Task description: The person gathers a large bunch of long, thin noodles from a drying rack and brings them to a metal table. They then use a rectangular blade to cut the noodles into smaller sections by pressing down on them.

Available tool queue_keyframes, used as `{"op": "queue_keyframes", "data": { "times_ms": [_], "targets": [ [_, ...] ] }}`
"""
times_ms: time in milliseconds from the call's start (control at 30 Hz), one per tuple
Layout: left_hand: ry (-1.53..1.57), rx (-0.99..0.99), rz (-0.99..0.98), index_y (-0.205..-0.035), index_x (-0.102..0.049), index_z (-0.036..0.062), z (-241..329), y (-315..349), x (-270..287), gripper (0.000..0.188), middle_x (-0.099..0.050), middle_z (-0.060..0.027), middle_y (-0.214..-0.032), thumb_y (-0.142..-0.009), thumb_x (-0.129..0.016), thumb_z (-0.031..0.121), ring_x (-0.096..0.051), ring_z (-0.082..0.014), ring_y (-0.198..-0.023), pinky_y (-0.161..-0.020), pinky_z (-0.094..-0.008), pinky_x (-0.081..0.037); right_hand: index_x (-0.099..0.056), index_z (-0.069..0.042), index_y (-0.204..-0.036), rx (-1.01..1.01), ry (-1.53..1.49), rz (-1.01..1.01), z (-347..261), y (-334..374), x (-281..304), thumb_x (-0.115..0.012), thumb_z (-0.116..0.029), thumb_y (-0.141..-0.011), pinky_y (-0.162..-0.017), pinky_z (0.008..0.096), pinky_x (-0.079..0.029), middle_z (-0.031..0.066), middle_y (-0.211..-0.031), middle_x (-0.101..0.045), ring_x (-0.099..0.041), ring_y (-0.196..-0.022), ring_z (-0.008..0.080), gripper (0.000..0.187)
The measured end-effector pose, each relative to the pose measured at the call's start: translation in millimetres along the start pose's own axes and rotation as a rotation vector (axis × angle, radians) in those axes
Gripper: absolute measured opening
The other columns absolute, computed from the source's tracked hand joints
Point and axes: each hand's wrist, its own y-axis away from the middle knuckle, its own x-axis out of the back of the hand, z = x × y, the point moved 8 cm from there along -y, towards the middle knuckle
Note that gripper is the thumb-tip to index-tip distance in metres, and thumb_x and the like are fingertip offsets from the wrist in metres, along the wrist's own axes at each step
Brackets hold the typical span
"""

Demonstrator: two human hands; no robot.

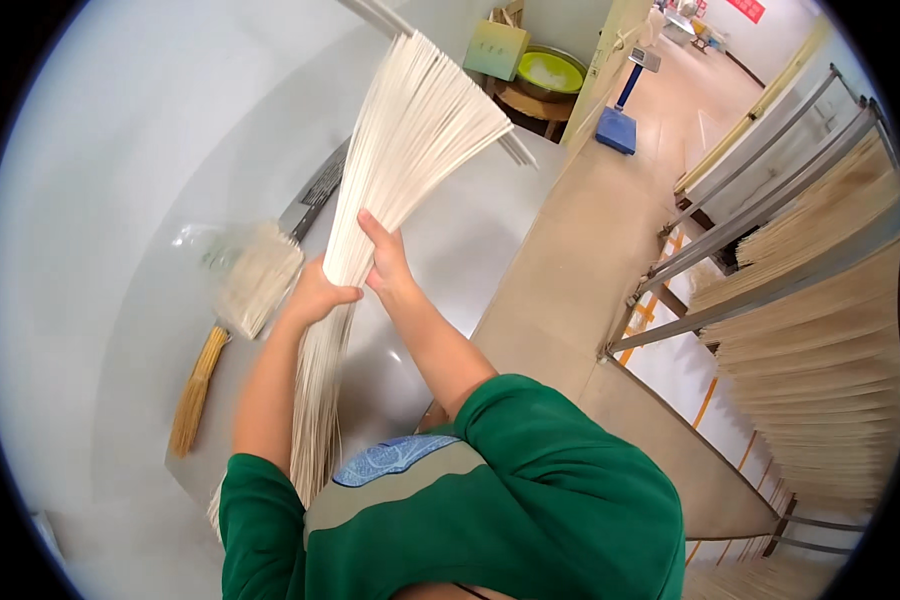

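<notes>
A long bundle of thin, pale dried noodles runs slantwise across the grey table, fanned wide at its far end over a metal rod. My left hand is closed round the narrow middle of the bundle, thumb across the top. Just beyond it, my right hand grips the bundle's right side, its fingers partly hidden behind the strands. The loose tail of the noodles trails down toward my chest. Left of the bundle lie a clear bag of cut noodles and a dark-handled, knife-like tool partly covered by the noodles.
A straw hand brush lies at the table's left. Past the far end are a box and a basin with green contents. A blue platform scale stands on the floor. Metal racks hung with noodles fill the right.
</notes>
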Motion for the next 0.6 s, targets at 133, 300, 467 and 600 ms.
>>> {"op": "queue_keyframes", "data": {
  "times_ms": [133,300,467,600],
  "targets": [
    [0.026,0.103,-0.150,-0.116,-0.056,-0.0031,-71.5,-48.3,4.7,0.064,-0.065,-0.0145,-0.106,-0.057,-0.077,0.013,-0.061,-0.0242,-0.098,-0.087,-0.0331,-0.047,-0.043,0.000,-0.127,0.035,0.033,0.098,42.8,-44.6,57.8,-0.069,-0.012,-0.083,-0.081,0.0344,-0.052,0.0114,-0.110,-0.057,-0.059,-0.097,0.0220,0.053],
    [0.063,0.293,-0.253,-0.116,-0.057,-0.0023,-114.7,-103.8,-29.8,0.064,-0.064,-0.0146,-0.106,-0.057,-0.076,0.015,-0.060,-0.0240,-0.099,-0.089,-0.0334,-0.046,-0.048,0.002,-0.122,0.026,0.128,0.364,42.0,-83.2,143.3,-0.070,-0.016,-0.084,-0.079,0.0380,-0.054,0.0121,-0.107,-0.060,-0.061,-0.093,0.0241,0.048],
    [0.237,0.435,-0.416,-0.115,-0.057,-0.0023,-160.0,-159.7,-51.2,0.063,-0.064,-0.0131,-0.104,-0.058,-0.076,0.015,-0.060,-0.0249,-0.097,-0.088,-0.0338,-0.046,-0.052,0.005,-0.119,-0.038,0.128,0.491,51.5,-126.2,204.1,-0.070,-0.013,-0.084,-0.081,0.0377,-0.053,0.0132,-0.108,-0.061,-0.061,-0.095,0.0242,0.043],
    [0.322,0.562,-0.511,-0.118,-0.056,-0.0014,-212.4,-185.8,-70.6,0.067,-0.063,-0.0133,-0.106,-0.058,-0.079,0.017,-0.060,-0.0244,-0.097,-0.088,-0.0336,-0.046,-0.047,0.003,-0.126,-0.001,0.246,0.567,55.3,-149.7,240.4,-0.069,-0.011,-0.084,-0.086,0.0373,-0.051,0.0138,-0.116,-0.057,-0.058,-0.102,0.0259,0.050]
  ]
}}
